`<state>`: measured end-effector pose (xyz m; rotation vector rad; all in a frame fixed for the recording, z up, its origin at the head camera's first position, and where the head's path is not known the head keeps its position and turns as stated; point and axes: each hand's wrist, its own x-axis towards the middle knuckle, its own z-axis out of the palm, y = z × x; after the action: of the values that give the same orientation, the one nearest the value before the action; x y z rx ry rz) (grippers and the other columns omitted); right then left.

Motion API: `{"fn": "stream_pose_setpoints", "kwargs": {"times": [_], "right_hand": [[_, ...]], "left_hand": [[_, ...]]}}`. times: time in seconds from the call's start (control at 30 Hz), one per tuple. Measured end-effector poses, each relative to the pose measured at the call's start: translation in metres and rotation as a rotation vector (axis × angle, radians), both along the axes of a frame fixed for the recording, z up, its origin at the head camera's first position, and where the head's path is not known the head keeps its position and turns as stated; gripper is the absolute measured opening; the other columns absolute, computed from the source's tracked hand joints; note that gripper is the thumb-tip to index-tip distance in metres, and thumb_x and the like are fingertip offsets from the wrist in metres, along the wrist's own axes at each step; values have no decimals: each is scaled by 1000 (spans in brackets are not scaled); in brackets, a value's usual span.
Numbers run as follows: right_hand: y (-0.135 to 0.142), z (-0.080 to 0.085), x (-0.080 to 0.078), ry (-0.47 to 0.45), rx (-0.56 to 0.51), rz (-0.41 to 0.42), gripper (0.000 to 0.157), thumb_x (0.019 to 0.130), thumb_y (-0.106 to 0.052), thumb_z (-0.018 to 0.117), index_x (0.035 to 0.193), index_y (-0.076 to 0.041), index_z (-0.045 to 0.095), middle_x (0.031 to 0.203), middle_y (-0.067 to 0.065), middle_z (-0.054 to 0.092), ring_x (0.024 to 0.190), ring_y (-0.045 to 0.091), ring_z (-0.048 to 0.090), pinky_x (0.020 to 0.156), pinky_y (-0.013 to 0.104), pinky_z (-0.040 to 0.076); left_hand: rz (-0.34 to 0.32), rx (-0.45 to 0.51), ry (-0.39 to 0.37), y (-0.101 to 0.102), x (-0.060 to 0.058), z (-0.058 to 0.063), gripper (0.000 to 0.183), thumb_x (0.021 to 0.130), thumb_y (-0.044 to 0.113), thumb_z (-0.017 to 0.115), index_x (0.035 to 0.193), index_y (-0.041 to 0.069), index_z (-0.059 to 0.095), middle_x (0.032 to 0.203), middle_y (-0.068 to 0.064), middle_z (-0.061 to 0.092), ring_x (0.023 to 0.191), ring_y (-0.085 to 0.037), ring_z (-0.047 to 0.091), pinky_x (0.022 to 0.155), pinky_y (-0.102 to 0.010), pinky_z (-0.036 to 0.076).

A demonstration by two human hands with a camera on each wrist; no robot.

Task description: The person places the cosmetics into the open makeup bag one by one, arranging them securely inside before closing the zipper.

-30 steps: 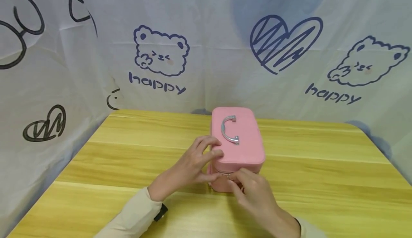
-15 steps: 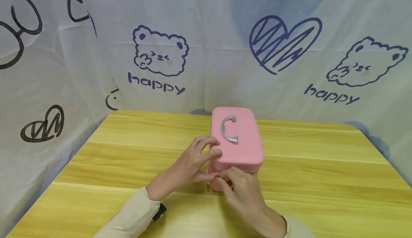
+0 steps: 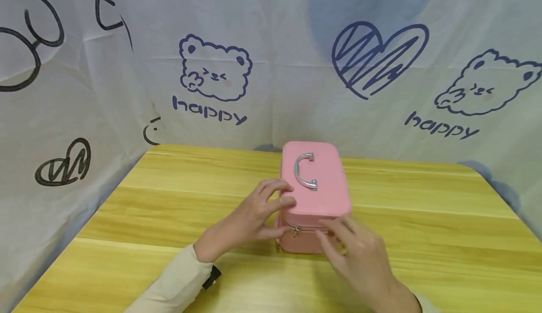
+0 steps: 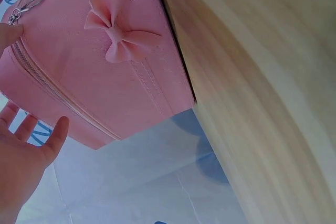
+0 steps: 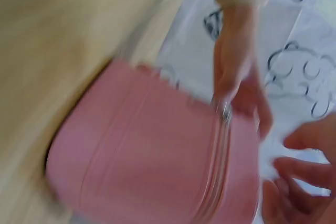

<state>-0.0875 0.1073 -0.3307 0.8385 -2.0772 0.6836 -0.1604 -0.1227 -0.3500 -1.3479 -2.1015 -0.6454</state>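
Note:
A pink vanity case [image 3: 319, 200] stands on the table, its lid down and a silver handle [image 3: 298, 176] on top. My left hand [image 3: 251, 216] holds its near left corner, fingers bent over the lid and thumb on the side by the zipper. Just beside that thumb hangs the metal zipper pull [image 3: 295, 231], seen also as a pull [image 4: 34, 2] in the left wrist view. My right hand [image 3: 362, 259] is at the case's near right side, fingers loosely bent and off the pull. In the right wrist view its fingers [image 5: 304, 169] hold nothing.
A pink bow [image 4: 116, 32] sticks out from the case's left side. The wood-grain table [image 3: 169, 200] reaches back to a hanging white cloth [image 3: 296, 92] printed with bears and hearts. A black band [image 3: 211, 277] is at my left sleeve.
My right hand drew the zipper pull left toward my left thumb, then let go and moved right. My left hand keeps its hold on the case's corner.

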Motion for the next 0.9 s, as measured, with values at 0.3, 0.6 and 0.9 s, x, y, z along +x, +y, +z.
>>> {"fn": "stream_pose_setpoints", "kwargs": {"times": [0.3,0.6,0.9], "right_hand": [[34,10,-37,-762,-247,-57,51,96,-20,60,142,-3,43,137,19,43,119,34,46,90,53,46],[41,-2,-53,-897,-387,62,47,98,-16,52,143,-5,43,143,15,41,124,30,42,91,31,44],[55,-9,-73,-926,-455,284,45,97,-6,42,142,2,42,139,22,45,112,9,51,88,17,44]], "left_hand": [[-6,28,75,5,-1,-4,54,69,21,86,113,11,55,121,-12,52,115,-31,47,103,-40,40],[-35,84,-77,4,3,-1,48,75,23,82,116,13,60,126,-12,50,116,-31,44,97,-43,43],[153,284,-554,-13,-14,-5,64,74,11,84,132,10,57,147,-19,32,133,-36,32,103,-59,33]]}}
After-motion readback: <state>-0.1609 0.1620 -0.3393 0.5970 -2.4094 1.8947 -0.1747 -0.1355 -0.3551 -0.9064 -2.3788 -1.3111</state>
